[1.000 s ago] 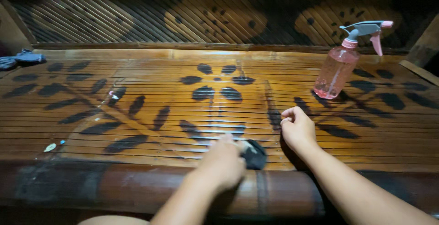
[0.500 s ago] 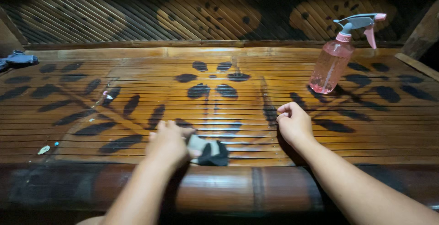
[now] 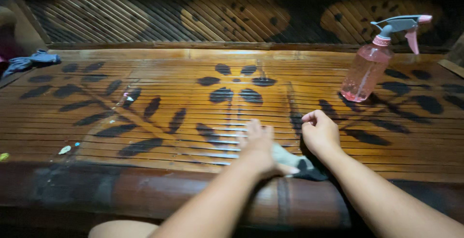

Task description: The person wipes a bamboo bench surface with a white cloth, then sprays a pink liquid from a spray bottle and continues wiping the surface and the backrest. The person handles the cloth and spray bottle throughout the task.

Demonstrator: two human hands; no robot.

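Spray bottle (image 3: pixel 368 69) (pink) beyond cloth (image 3: pixel 297 164)

The slatted bamboo worktop (image 3: pixel 159 98) lies mostly open across its middle and left. A pink spray bottle (image 3: pixel 368 71) stands at the far right, a blue cloth (image 3: pixel 30 60) far left (small scraps (image 3: pixel 64 149) dot the near-left edge), and a slatted backrest (image 3: pixel 145 20) closes the rear.

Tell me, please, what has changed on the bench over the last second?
The left hand swept the cloth left along the bamboo bench, then back right, up beside the right hand; it presses flat on the cloth throughout. The right hand stayed fisted on the slats, and the spray bottle stayed put.
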